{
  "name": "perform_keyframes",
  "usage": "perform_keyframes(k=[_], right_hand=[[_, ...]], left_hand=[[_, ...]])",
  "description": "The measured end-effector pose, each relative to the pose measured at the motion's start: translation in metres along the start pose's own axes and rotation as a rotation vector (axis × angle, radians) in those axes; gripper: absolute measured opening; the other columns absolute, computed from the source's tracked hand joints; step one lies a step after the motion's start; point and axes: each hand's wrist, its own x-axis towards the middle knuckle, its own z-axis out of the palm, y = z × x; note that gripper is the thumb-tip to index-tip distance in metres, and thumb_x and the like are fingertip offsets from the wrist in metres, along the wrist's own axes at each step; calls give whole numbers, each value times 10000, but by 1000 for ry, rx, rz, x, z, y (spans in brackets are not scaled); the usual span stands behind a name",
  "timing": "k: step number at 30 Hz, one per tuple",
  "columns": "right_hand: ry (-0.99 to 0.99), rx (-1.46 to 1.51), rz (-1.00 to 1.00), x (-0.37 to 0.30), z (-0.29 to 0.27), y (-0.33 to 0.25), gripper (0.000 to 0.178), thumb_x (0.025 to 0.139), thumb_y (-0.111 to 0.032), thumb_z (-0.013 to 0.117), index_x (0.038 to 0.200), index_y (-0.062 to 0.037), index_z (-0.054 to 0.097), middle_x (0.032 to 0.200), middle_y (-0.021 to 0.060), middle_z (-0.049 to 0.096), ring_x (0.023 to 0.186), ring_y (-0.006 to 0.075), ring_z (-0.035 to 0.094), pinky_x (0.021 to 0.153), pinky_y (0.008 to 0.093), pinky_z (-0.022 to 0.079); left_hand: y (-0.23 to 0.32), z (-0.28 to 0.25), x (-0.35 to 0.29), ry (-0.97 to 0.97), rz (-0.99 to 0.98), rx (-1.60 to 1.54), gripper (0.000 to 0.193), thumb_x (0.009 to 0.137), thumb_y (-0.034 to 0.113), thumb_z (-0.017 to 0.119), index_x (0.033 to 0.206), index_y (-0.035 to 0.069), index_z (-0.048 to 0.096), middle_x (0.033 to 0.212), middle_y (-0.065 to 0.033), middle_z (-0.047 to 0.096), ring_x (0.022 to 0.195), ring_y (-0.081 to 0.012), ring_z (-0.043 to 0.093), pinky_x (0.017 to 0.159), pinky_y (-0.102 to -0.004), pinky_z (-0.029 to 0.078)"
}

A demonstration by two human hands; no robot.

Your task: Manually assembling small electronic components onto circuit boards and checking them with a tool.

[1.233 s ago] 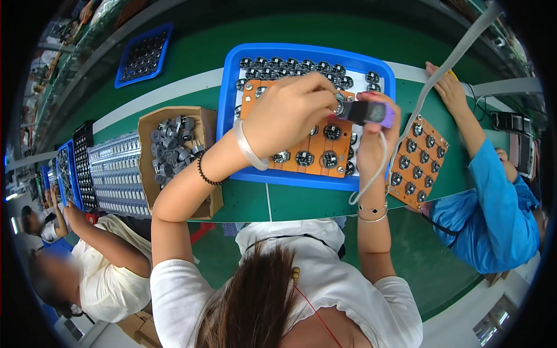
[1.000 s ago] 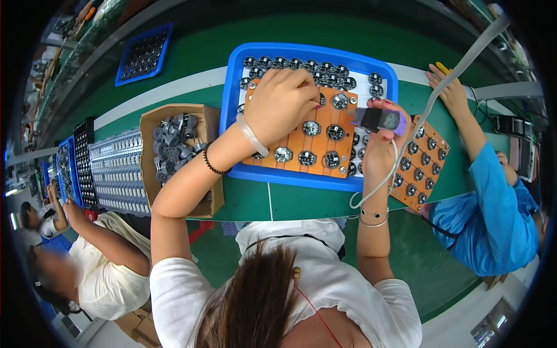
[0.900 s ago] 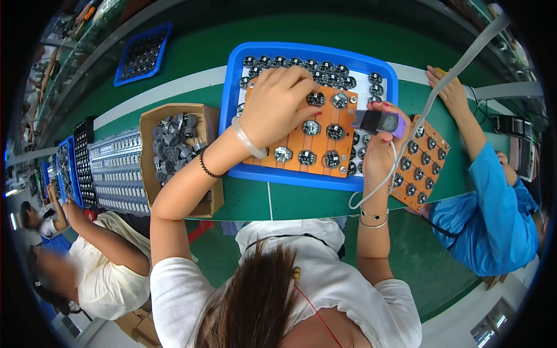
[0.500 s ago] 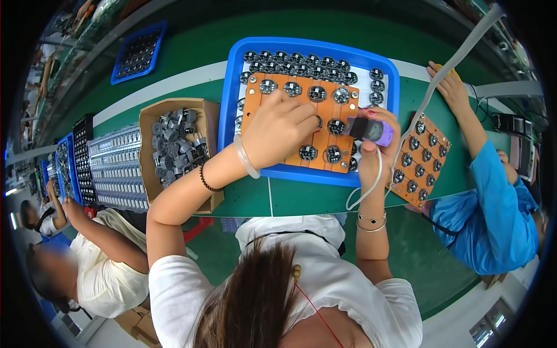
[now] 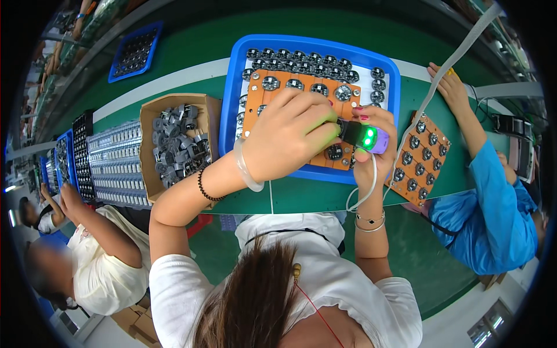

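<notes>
My right hand grips a small purple and black handheld device with a white cord; two green lights glow on it. My left hand is closed, its fingertips pinched at the device's dark front end. Whatever the fingertips hold is hidden behind them. Both hands are above an orange board set with round black circuit modules, one of them a round module below the fingers. The board rests on a blue tray holding rows of similar modules.
Left of the tray stands a cardboard box of grey round parts, beside racks of pale parts. At right lies a second orange board, near a co-worker's hand. A grey cable arches overhead. Another blue tray sits at the far left.
My left hand has moved right from the board to the device's front end. The device has turned slightly in my right hand, and its green lights have come on.
</notes>
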Motion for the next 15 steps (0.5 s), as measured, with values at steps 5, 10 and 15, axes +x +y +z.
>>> perform_keyframes(k=[5, 10, 15], right_hand=[[173, 113, 101, -3, 1, 0, 628, 775, -566, 563, 1062, -15, 472, 1040, 144, 517, 975, 247, 544, 852, 372, 466], [230, 187, 138, -10, -8, 1, 625, 802, -538, 521, 1116, -5, 433, 1060, 151, 495, 998, 261, 520, 913, 411, 433], [184, 165, 195, -20, -12, -4, 637, 768, -546, 557, 1092, -9, 446, 1055, 152, 497, 972, 255, 534, 903, 390, 442]], left_hand=[[-9, -1, -8, -45, -54, 67, 161, 646, 140, 700, 755, 83, 595, 836, -19, 567, 881, -199, 552, 761, -324, 397], [-24, 19, -33, -108, -115, 103, 160, 637, 176, 706, 730, 105, 596, 845, 2, 556, 899, -178, 527, 804, -327, 377], [-9, 2, -27, -143, -181, -18, 185, 616, 205, 722, 721, 111, 602, 871, -7, 547, 879, -176, 515, 788, -336, 361]])
